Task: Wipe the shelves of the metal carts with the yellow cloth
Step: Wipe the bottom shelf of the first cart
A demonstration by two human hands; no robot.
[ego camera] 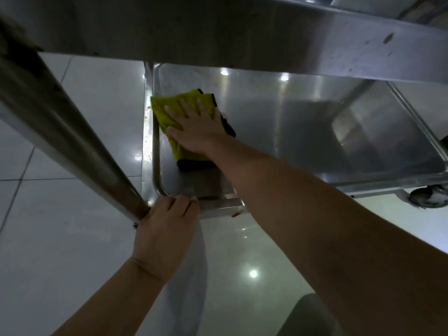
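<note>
The yellow cloth (167, 112), dark on its underside, lies on the left part of the metal cart's bottom shelf (303, 132). My right hand (196, 127) presses flat on the cloth with fingers spread and straight. My left hand (167, 229) grips the shelf's near left corner rim, fingers curled over the edge beside the cart's leg (60, 122). Part of the cloth is hidden under my right palm.
An upper shelf edge (242, 37) of the cart crosses the top of the view above the hands. A caster wheel (429, 196) sits at the right under the bottom shelf. Glossy white floor tiles (72, 238) surround the cart.
</note>
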